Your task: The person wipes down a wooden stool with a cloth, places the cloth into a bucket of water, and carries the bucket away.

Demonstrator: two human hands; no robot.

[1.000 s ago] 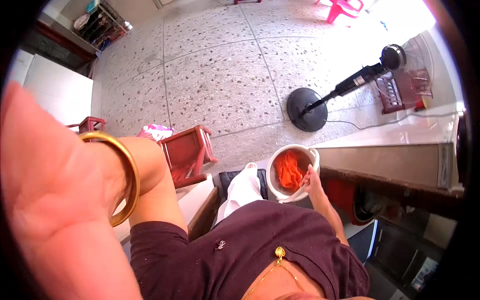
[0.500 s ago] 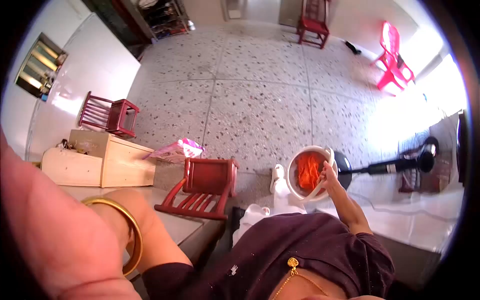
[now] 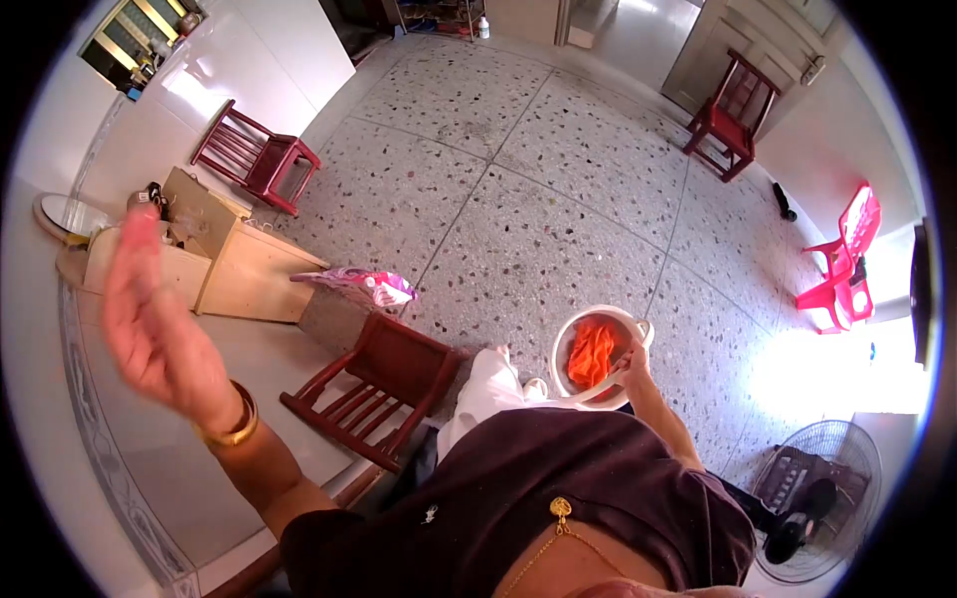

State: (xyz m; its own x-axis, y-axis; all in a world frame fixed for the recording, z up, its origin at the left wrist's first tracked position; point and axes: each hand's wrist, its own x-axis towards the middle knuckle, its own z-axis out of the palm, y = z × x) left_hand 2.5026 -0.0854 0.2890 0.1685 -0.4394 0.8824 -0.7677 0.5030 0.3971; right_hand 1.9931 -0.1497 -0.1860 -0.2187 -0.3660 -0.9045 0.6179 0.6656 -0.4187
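Observation:
My right hand (image 3: 633, 367) is closed around the handle of a white bucket (image 3: 558, 351), held at the front of my body. A bright orange cloth (image 3: 592, 355) lies inside the bucket. My left hand (image 3: 164, 334) is raised out to the left, its fingers stretched and holding nothing. A gold bangle (image 3: 242, 421) circles that wrist. Behind the left hand in the view is a light wooden cabinet (image 3: 261, 274) with small items on top, which the hand appears not to touch.
A red wooden chair (image 3: 404, 364) stands close on my left, beside a pink and white bag (image 3: 374, 287). Farther off are two more wooden chairs (image 3: 261, 159) (image 3: 733, 125) and a pink plastic chair (image 3: 847, 259). A standing fan (image 3: 847, 458) is at lower right on the speckled floor (image 3: 518, 239).
My left hand has moved away from the camera and now shows whole. The view has turned, and the fan sits lower in it. The bucket stays in my right hand.

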